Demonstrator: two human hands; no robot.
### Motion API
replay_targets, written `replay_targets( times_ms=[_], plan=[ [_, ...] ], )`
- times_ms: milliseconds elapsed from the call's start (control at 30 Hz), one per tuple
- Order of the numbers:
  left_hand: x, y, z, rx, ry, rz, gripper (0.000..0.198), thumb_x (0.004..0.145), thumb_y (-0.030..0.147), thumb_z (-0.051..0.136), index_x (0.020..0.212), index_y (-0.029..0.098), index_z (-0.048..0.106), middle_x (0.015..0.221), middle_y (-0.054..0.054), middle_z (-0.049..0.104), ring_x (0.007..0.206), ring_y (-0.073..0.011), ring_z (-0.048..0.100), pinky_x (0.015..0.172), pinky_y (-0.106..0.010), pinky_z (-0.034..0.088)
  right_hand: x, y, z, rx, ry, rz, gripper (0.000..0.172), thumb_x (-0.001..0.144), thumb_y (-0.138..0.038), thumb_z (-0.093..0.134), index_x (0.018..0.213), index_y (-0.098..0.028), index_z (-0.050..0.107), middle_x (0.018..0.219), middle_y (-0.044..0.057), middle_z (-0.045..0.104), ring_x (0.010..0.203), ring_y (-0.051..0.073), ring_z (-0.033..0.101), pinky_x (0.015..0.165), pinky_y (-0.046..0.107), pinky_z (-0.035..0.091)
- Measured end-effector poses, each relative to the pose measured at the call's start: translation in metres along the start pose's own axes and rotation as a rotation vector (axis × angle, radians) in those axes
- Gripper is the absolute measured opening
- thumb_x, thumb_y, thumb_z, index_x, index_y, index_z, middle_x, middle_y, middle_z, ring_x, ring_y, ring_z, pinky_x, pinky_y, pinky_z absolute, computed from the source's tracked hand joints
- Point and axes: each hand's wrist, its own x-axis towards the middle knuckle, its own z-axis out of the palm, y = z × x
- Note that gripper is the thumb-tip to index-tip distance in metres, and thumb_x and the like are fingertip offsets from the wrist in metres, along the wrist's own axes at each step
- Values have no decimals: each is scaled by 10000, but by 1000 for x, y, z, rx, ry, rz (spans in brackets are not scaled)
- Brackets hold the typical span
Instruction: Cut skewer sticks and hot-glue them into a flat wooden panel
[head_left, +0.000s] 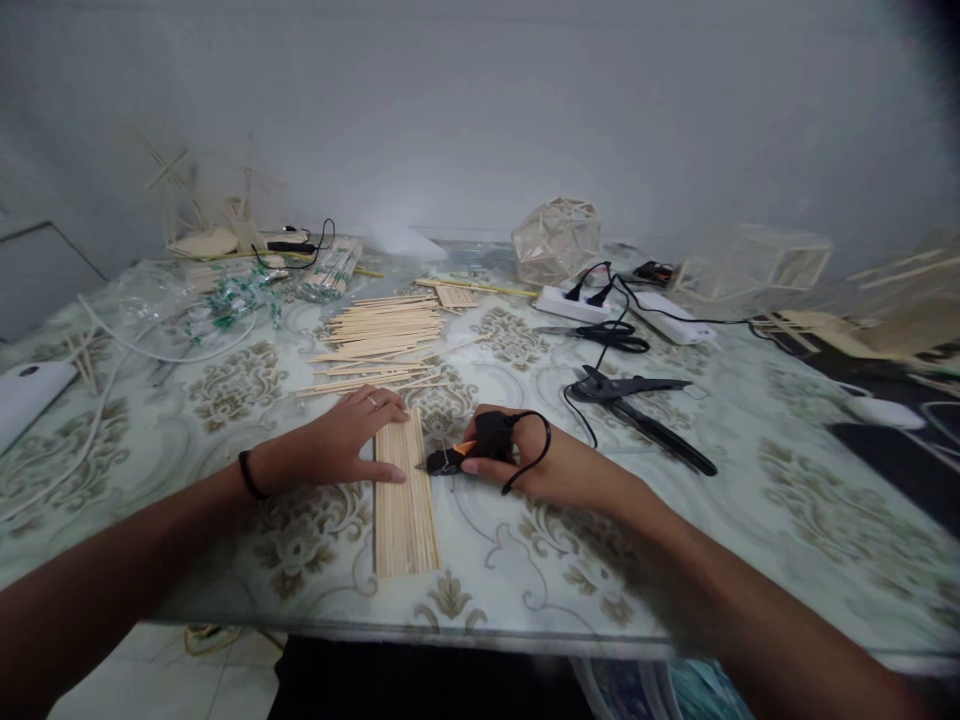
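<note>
A narrow panel of wooden sticks [405,535] laid side by side rests on the patterned tabletop in front of me. Over its far half lies my left hand [352,435], with thumb and fingers spread apart and pressing lightly on the wood. My right hand [510,450] is closed around a black hot glue gun [491,435] with an orange trigger. The gun's nozzle points left and meets the panel's right edge, or comes very close to it. From the gun a black cord loops over my right wrist.
Loose wooden sticks [386,325] lie beyond the panel. To the right are black-handled pliers [637,400], scissors [607,335] and a power strip [574,303] with cords. A stick-built frame [559,240] stands near the wall; plastic wrappers [232,295] lie at left.
</note>
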Motion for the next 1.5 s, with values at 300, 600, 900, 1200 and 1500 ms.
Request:
replay_targets(
  times_ms=[300,600,900,1200,1500],
  plan=[
    [-1,-2,3,0,5,-3,700,872,678,712,1345,177,586,1401,-183,582,1337,-357,508,1142,-535,403,1,-1,0,12,2,1,256,923,-426,691,966,-176,659,893,43,688,752,166,608,680,284,485],
    [0,0,1,-8,-5,-14,687,866,672,721,1340,192,595,1397,-173,587,1332,-356,517,1140,-526,406,1,1,1,25,4,0,247,916,-422,695,961,-181,662,914,47,698,765,171,626,693,291,500],
    [-1,-4,4,-10,9,-17,714,853,680,728,1339,173,602,1387,-184,595,1312,-361,523,1129,-543,405,0,1,0,19,-3,-1,256,924,-428,688,974,-178,662,909,48,693,767,173,618,698,293,498],
    [-2,-4,5,-12,22,-18,702,849,688,728,1336,195,611,1386,-173,599,1308,-355,529,1135,-538,396,0,3,1,16,0,8,276,919,-450,698,978,-181,670,879,37,688,755,171,600,684,289,489],
    [-2,-5,5,-1,6,-17,707,853,675,732,1350,192,592,1406,-173,585,1324,-359,514,1134,-531,395,0,3,1,15,-3,24,256,915,-446,695,963,-195,674,889,35,687,753,178,611,654,290,473]
  ],
)
